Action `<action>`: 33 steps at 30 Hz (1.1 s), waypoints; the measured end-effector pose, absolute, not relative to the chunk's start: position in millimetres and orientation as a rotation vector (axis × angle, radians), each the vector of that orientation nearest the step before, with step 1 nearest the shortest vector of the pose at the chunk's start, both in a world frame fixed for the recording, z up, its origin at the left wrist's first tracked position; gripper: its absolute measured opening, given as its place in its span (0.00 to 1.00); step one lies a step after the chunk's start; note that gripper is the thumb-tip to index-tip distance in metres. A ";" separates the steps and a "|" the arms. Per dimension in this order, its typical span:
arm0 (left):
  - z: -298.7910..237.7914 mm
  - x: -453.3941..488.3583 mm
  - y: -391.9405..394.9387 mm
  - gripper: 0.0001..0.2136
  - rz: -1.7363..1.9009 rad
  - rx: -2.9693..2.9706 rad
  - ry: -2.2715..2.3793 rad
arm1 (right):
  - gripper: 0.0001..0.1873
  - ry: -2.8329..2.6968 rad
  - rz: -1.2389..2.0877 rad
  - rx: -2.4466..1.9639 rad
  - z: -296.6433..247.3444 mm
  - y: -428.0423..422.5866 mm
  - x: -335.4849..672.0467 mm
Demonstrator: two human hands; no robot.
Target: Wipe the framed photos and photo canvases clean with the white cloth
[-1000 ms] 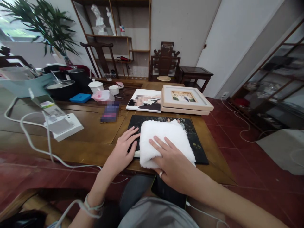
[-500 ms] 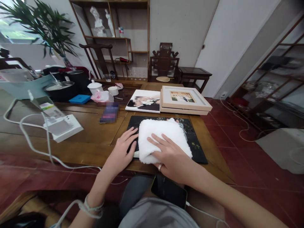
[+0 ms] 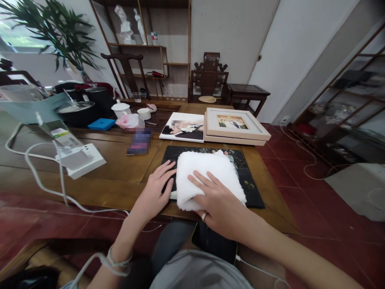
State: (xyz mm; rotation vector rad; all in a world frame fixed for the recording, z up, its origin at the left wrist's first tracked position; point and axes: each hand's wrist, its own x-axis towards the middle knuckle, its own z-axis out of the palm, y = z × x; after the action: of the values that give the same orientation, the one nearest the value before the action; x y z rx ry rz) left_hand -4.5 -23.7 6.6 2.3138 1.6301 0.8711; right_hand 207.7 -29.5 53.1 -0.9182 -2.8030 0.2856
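A folded, fluffy white towel [image 3: 207, 168] lies on a dark photo print [image 3: 252, 192] at the table's near edge. My right hand [image 3: 215, 196] grips the towel: some fingers rest spread over its top, one slips into the near fold, and the ringed digit is low at its front edge. My left hand [image 3: 158, 184] rests with fingers stretched on the print's left side, fingertips close to the towel. Most of the print's picture is hidden by the towel; small figures show past its far corner.
Beyond the print lie a white photo panel [image 3: 182, 134] and stacked picture frames [image 3: 254, 134]. Leftward are a blurred purple object [image 3: 138, 142], an open white box [image 3: 86, 160] and a looping white cable [image 3: 28, 160]. A phone [image 3: 215, 239] rests on my lap.
My right hand and the towel have shifted very slightly right and toward me. My left hand stays in place; the view has moved a little.
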 end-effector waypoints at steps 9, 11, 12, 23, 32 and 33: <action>7.3 -4.7 -24.2 0.17 0.863 2.310 1.628 | 0.16 -2.818 0.266 -0.915 54.0 -28.0 208.7; 6.8 -4.8 -23.8 0.17 0.867 2.315 1.624 | 0.17 -2.808 0.259 -0.909 52.8 -27.0 209.6; 6.4 -4.9 -23.7 0.17 0.870 2.317 1.622 | 0.17 -2.804 0.258 -0.905 52.3 -26.6 210.0; 7.5 -4.6 -24.2 0.16 0.867 2.312 1.629 | 0.15 -2.780 0.275 -0.883 51.0 -25.4 212.2; 6.9 -4.4 -24.3 0.16 0.871 2.310 1.632 | 0.15 -2.769 0.285 -0.881 49.7 -24.6 212.7; 6.7 -4.6 -24.3 0.16 0.869 2.311 1.633 | 0.15 -2.768 0.289 -0.878 49.6 -24.3 212.8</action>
State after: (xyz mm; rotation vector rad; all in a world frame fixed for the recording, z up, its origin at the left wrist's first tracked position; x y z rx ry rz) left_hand -4.6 -24.3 6.7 2.3107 1.6335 0.8693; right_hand 212.8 -24.3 49.6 -0.8781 -2.7682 0.2886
